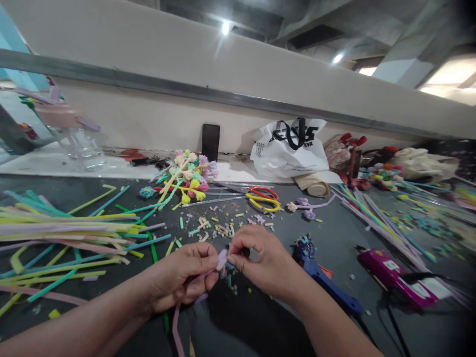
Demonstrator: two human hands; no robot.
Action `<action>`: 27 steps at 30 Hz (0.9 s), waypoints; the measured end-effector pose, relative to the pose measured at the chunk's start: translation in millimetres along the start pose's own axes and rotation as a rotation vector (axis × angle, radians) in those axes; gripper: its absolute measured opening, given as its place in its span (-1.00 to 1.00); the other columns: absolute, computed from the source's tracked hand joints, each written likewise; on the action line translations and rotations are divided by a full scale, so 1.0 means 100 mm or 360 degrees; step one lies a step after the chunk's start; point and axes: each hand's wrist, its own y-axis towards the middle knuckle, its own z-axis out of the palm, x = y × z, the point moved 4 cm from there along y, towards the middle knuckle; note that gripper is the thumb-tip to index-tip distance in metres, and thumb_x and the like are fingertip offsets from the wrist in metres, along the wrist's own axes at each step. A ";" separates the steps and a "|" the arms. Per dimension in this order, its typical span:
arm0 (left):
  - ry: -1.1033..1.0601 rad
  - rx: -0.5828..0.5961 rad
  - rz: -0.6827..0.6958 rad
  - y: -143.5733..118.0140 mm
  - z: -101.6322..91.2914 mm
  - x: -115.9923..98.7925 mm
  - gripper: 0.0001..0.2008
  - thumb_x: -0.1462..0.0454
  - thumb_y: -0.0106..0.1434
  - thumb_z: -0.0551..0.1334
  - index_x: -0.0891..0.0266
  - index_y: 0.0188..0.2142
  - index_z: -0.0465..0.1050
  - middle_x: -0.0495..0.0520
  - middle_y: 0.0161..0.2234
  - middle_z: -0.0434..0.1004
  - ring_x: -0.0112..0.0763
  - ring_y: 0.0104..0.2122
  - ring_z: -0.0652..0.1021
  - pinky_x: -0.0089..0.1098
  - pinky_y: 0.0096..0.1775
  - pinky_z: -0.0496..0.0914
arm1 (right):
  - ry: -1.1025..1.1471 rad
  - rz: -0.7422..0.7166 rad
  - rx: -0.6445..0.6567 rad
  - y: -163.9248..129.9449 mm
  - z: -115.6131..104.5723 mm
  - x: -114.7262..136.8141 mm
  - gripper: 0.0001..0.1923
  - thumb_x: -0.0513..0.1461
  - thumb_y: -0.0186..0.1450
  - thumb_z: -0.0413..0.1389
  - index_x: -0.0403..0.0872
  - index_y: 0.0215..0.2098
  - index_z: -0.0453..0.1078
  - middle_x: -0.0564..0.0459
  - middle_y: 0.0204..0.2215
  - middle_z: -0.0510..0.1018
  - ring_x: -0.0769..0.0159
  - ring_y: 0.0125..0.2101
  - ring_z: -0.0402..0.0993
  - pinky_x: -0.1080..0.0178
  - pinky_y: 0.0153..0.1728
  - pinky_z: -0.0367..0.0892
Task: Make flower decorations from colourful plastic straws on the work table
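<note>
Two bare forearms enter from the bottom edge and meet low at centre. Left hand [182,277] is curled closed around a pale lilac plastic straw [177,322], whose free length hangs down past the wrist toward the bottom edge. Right hand [260,260] is pinched narrow, thumb and forefinger tips closed on the straw's folded lilac tip [222,259], which sits between the two hands, just above the dark grey surface [260,317]. Hands nearly touch at that tip.

Beyond the hands, small cut straw bits [208,225] in mixed pastels lie scattered. Left, a loose sheaf of long yellow, teal and pink straws [63,230] lies across the surface. Farther back, a bunch of finished straw flowers [188,173] in pink, cream and green. Red-and-yellow-handled scissors [263,198] lie behind the bits. Right of the right hand, near it, a blue glue gun [320,280]; a magenta glue gun [396,277] lies farther right. A white plastic bag with black print [288,148] and a black phone [210,141] stand against the wall.
</note>
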 end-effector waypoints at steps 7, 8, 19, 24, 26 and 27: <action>0.0003 -0.0006 -0.0017 0.00 -0.04 0.03 -0.84 0.23 0.15 0.16 0.27 -0.48 0.28 -0.12 -0.68 0.27 -0.76 -0.82 0.06 -0.62 -0.79 -0.15 | 0.0150 -0.0005 0.0010 -0.02 0.05 -0.01 -0.86 -0.40 0.09 0.08 -0.07 -0.55 0.29 0.11 -0.41 0.48 0.37 -0.33 0.36 0.23 -0.20 0.18; 0.0002 -0.0005 -0.0014 0.00 -0.04 0.03 -0.84 0.23 0.14 0.17 0.27 -0.48 0.28 -0.12 -0.69 0.27 -0.75 -0.82 0.06 -0.62 -0.79 -0.15 | 0.0152 0.0025 0.0023 -0.02 0.06 -0.02 -0.86 -0.41 0.09 0.07 -0.07 -0.56 0.29 0.12 -0.43 0.49 0.38 -0.35 0.36 0.24 -0.22 0.19; 0.0135 -0.0167 0.0087 0.00 0.04 0.03 -0.76 0.14 0.13 0.16 0.26 -0.50 0.23 -0.12 -0.69 0.31 -0.73 -0.84 0.11 -0.61 -0.80 -0.14 | 0.0080 0.0078 -0.0011 -0.02 0.09 -0.04 -0.82 -0.45 0.03 0.03 -0.08 -0.61 0.26 0.15 -0.53 0.47 0.41 -0.47 0.32 0.27 -0.28 0.19; 0.0308 -0.0271 0.0110 0.01 0.03 0.05 -0.75 0.13 0.09 0.20 0.24 -0.50 0.21 -0.15 -0.69 0.33 -0.73 -0.85 0.10 -0.61 -0.80 -0.11 | 0.0047 0.0103 -0.0043 -0.03 0.10 -0.08 -0.84 -0.44 0.03 0.03 -0.07 -0.59 0.28 0.14 -0.54 0.47 0.39 -0.45 0.31 0.29 -0.34 0.19; 0.0361 -0.0291 0.0110 0.02 0.03 0.05 -0.74 0.11 0.09 0.19 0.24 -0.54 0.22 -0.17 -0.75 0.27 -0.71 -0.86 0.09 -0.61 -0.81 -0.11 | 0.0054 0.0112 -0.0036 -0.03 0.10 -0.10 -0.85 -0.43 0.04 0.03 -0.07 -0.59 0.29 0.14 -0.54 0.47 0.39 -0.45 0.32 0.30 -0.35 0.19; 0.0381 -0.0296 0.0114 0.02 0.03 0.05 -0.73 0.11 0.09 0.18 0.24 -0.55 0.22 -0.18 -0.77 0.24 -0.71 -0.87 0.09 -0.60 -0.81 -0.11 | 0.0061 0.0120 -0.0033 -0.03 0.10 -0.10 -0.85 -0.42 0.04 0.04 -0.07 -0.59 0.29 0.14 -0.54 0.47 0.39 -0.45 0.32 0.30 -0.36 0.20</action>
